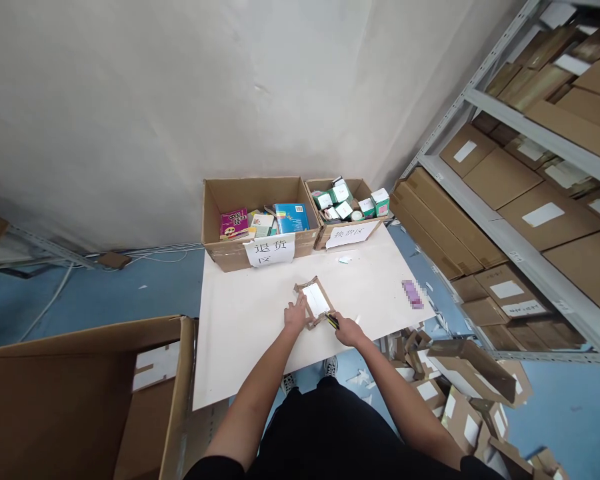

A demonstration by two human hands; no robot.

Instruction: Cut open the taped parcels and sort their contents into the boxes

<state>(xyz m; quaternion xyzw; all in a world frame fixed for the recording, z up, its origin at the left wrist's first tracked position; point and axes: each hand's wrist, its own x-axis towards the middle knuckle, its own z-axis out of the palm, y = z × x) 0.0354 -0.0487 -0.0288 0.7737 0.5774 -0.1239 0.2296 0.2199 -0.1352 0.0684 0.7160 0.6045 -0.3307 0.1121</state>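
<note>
A small cardboard box (318, 299) with a white label on top lies at a slant on the white table (240, 333). My left hand (295, 314) grips the box along its left edge, fingers over the rim. In my right hand (349, 331) is a black and yellow utility knife (333, 321), its front end at the box's lower right corner. The blade itself is too small to make out.
Behind stand an open carton (220, 251) of books and a smaller carton (325, 235) of green-and-white boxes. A purple blurred item (413, 294) lies right. A large carton (184, 373) stands left; discarded boxes (460, 413) cover the right floor beside shelves (510, 110).
</note>
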